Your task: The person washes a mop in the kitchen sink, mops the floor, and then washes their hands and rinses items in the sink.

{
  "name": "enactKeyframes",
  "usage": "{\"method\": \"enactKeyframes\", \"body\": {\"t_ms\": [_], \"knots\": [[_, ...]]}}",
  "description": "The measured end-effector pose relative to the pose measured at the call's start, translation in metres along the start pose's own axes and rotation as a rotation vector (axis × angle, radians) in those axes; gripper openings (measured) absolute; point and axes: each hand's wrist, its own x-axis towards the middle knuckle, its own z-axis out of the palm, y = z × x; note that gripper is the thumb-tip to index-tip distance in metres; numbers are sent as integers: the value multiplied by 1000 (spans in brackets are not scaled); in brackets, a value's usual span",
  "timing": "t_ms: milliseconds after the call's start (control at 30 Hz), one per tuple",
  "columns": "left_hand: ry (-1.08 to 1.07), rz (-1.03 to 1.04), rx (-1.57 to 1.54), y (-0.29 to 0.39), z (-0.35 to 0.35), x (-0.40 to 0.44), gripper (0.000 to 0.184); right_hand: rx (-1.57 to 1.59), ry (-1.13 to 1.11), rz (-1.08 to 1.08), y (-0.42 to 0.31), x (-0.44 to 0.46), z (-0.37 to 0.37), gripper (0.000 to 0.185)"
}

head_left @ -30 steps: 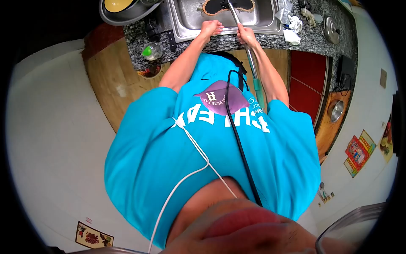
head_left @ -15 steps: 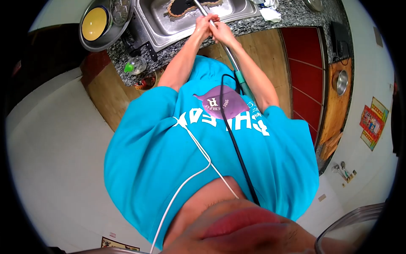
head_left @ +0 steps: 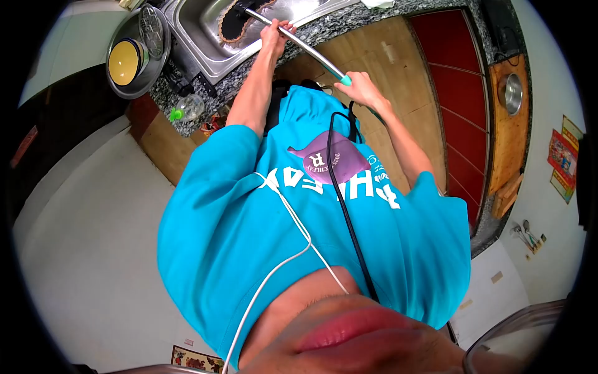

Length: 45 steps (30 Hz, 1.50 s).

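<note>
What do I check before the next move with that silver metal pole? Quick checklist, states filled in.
1. Right bare hand closed around the green section of the silver metal pole: ok.
2. Left bare hand firmly gripping farther up the pole: cannot tell; it is at the pole, firmness unclear.
3. Black pad with a tan scalloped edge inside the rectangular stainless steel sink: ok.
4. Whole pad in view: not ok; the picture's top edge cuts it off.
5. Clear plastic bottle with a green cap apart from pole and hands: ok.
</note>
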Motion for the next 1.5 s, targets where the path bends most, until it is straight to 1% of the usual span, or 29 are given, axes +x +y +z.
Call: {"method": "enactKeyframes", "body": {"t_ms": [33,100,167,233,300,333,367,467,500,533,567,633,700,800,967,1000,1067,1233,1300,1333,1433,1500], "knots": [[24,55,-59,-3,5,-6,23,10,-1,-3,-1,-2,0,33],[-1,87,-75,-15,12,-18,22,80,-12,-20,-1,-4,-1,31],[-44,-20,106,-36,20,-40,20,105,-12,-33,1,-2,1,31],[-114,-169,182,-37,53,-91,22,131,-16,-51,4,2,2,30],[-149,-91,183,-43,49,-98,15,139,11,-65,9,3,3,29],[-181,-83,177,-43,50,-98,14,143,57,-124,11,-1,3,30],[-215,-83,173,-45,50,-98,13,151,59,-125,13,-5,2,30],[-229,-51,221,-43,64,-112,9,237,58,-43,17,-21,0,32],[-285,-26,227,-45,65,-114,10,254,102,-117,21,-24,2,32],[-280,-31,263,-46,68,-119,10,262,144,-188,26,-33,5,32],[-278,-25,294,-45,70,-120,10,282,163,-164,25,-41,10,32],[-329,-58,320,-48,69,-120,8,400,109,-61,22,-51,9,32],[-338,-88,323,-51,70,-125,6,425,138,-57,31,-53,23,30],[-374,-143,337,-56,63,-123,5,444,189,-61,37,-54,41,31],[-424,-218,383,-48,52,-127,5,477,252,-6,26,-63,66,32],[-436,-208,375,-46,47,-125,5,483,265,5,21,-63,72,32],[-441,-189,379,-37,36,-117,4,463,273,-42,12,-55,81,32],[-453,-238,335,-8,17,-123,5,455,313,12,-33,-58,104,34],[-452,-215,366,4,9,-129,4,475,333,24,-46,-59,123,34],[-417,-193,432,11,10,-137,5,485,341,30,-51,-59,130,34],[-510,-205,420,16,-1,-136,5,500,372,52,-63,-66,145,35],[-530,-221,394,18,-1,-137,6,537,410,41,-65,-67,154,35]]}}
